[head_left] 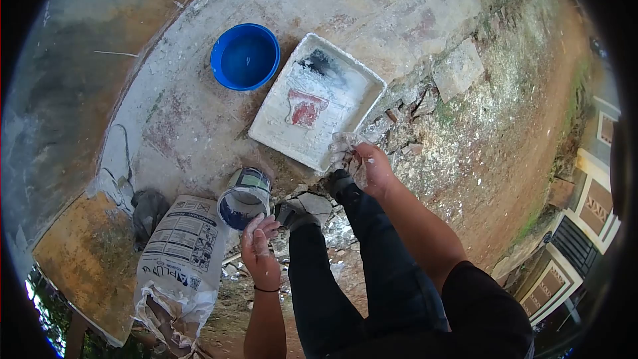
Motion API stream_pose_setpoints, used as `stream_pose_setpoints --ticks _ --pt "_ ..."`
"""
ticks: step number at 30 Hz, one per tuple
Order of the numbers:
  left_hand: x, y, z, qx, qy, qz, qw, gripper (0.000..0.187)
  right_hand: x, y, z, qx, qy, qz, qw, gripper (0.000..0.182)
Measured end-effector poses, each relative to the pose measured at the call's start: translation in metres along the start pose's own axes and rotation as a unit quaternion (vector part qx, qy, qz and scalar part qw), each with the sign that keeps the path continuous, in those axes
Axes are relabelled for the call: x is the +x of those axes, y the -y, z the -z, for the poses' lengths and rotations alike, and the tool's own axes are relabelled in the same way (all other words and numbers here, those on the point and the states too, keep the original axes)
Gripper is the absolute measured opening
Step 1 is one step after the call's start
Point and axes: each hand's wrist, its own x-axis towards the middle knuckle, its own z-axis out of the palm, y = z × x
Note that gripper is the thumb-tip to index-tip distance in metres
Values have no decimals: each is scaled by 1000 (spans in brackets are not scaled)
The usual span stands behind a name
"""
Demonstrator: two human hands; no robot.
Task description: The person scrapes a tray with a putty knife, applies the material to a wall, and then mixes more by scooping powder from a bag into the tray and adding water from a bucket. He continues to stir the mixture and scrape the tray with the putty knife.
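Observation:
My left hand (pixel 260 244) is half spread, its whitened fingertips right at the rim of a small paint can (pixel 248 189). The can leans with its mouth towards me; dark blue shows inside, and a green and white label outside. Whitened fingers apart, my right hand (pixel 362 161) is over the near right corner of a square white tray (pixel 271 134). Inside the tray are white residue, a dark patch at the far side and a flat red scraper-like piece (pixel 306 112) smeared with white.
Left of the tray stands a blue tub (pixel 246 57) of liquid. A torn, printed powder bag (pixel 178 252) lies at lower left, by a dark crumpled bag (pixel 149 217) and a brownish board (pixel 86 259). Broken concrete (pixel 415 110) edges the slab on the right. My shoes are close below the tray.

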Motion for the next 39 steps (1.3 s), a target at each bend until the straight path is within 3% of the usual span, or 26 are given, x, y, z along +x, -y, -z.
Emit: stream_pose_setpoints --ticks 4,7,9,11,13,16,19,23,25,27,28,29,31,32,33,35,36,37,38,39 --pt "-48 -11 53 -30 6 -30 999 30 -25 -50 -25 -22 132 15 991 31" --pt "-75 -14 94 -50 -18 -69 996 26 -60 -97 -68 -149 145 49 977 37" --pt "-92 -13 122 -56 -48 -102 992 25 -81 -129 -95 -171 192 17 966 37" --pt "-109 -13 149 -50 -56 -140 987 24 -104 -163 -125 -260 238 -2 936 38" --pt "-129 -15 173 -99 -73 -122 985 24 -122 -194 -148 -302 283 -29 910 39" --pt "-159 -8 203 -61 -10 -198 978 24 -137 -239 -171 -394 324 -33 859 37" --pt "-196 7 230 -84 -43 -230 969 22 -158 -287 -192 -427 357 -67 828 25" --pt "-228 11 253 -104 -96 -270 952 20 -170 -318 -210 -503 407 -37 761 24" --pt "-242 11 262 -113 -130 -279 945 30 -168 -329 -216 -552 390 -25 737 23" --pt "-259 3 276 -118 -133 -323 930 31 -169 -339 -232 -648 427 85 625 23" --pt "-267 -2 291 -135 -126 -356 916 28 -174 -346 -244 -715 402 108 562 26" --pt "-275 -4 307 -152 -118 -389 901 24 -177 -353 -258 -716 406 109 557 26" --pt "-294 2 331 -233 -285 -428 825 19 -180 -369 -277 -798 467 300 234 32" --pt "-292 -5 346 -230 -352 -407 811 16 -179 -378 -280 -770 492 373 158 37" --pt "-285 -10 359 -226 -415 -384 793 13 -174 -388 -285 -768 493 376 159 37" --pt "-260 -23 369 -93 -462 -182 863 20 -161 -407 -295 -782 511 354 -35 28" --pt "-244 -33 374 -5 -408 -123 905 25 -159 -416 -298 -782 509 359 -34 28" --pt "-229 -43 375 84 -348 -62 932 31 -157 -423 -300 -803 484 319 -138 22" --pt "-218 -47 374 86 -346 -66 932 31 -155 -429 -302 -814 452 274 -240 17" --pt "-208 -48 371 188 -309 2 932 33 -151 -431 -299 -815 450 275 -238 17"
